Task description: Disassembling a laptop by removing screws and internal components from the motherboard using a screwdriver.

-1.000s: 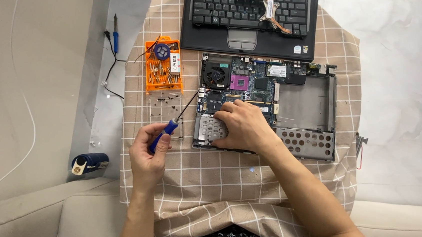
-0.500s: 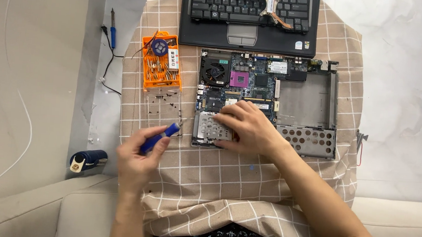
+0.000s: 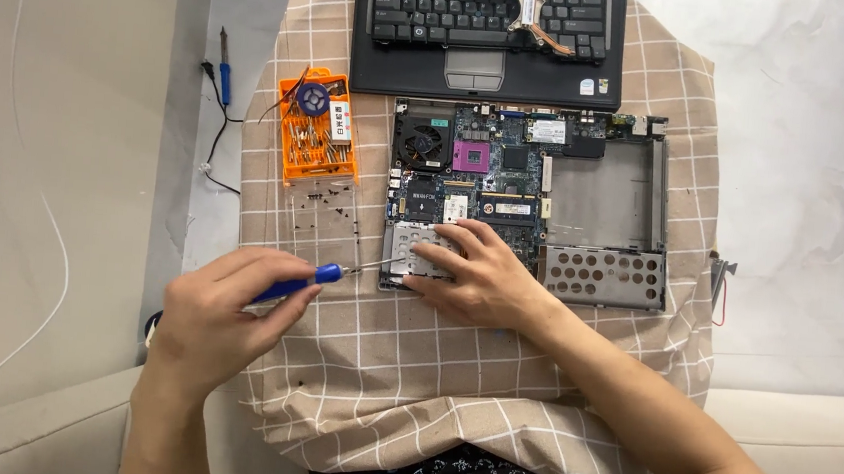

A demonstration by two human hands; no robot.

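Observation:
My left hand (image 3: 225,317) grips a blue-handled screwdriver (image 3: 310,278), held nearly level with its thin shaft reaching right to the left edge of the opened laptop base (image 3: 530,203). My right hand (image 3: 474,271) rests palm down on the front left corner of that base, over a silver metal cage (image 3: 411,251), fingers spread. The base shows its circuit board, a black fan (image 3: 423,139) and a perforated metal plate (image 3: 602,276).
An orange screwdriver bit case (image 3: 318,129) lies left of the base, with small screws on a clear lid (image 3: 323,214) below it. The laptop's keyboard half (image 3: 486,31) sits behind. A soldering iron (image 3: 223,66) lies far left. A checked cloth (image 3: 410,387) covers the table.
My left hand has tipped the screwdriver from upright to nearly level and brought its tip right to the base's left edge. My right hand has stayed on the metal cage.

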